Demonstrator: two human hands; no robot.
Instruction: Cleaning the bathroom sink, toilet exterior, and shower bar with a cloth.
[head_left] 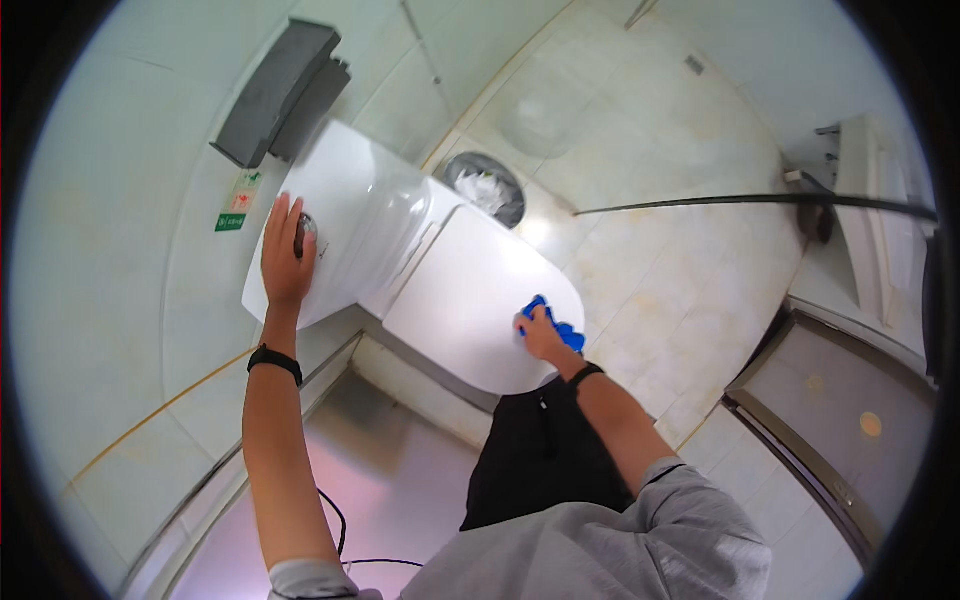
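Note:
My left hand (288, 255) lies flat on top of the white toilet tank (350, 185), fingers stretched out. It rests beside a round metal flush button (303, 236) and partly covers it. A crumpled blue cloth (570, 337) is gripped in my right hand (541, 336), pressed on the toilet's closed white lid (465, 295) near its rounded front edge. Part of the cloth sticks out past the fingers, toward the lid's rim.
A dark grey dispenser (275, 95) hangs on the tiled wall above the tank. Behind the toilet stands a bin (511, 207) with white paper inside. A dark-edged glass panel (700, 202) crosses the right side, before a white basin (865, 220). A black cable (341, 520) lies lower left.

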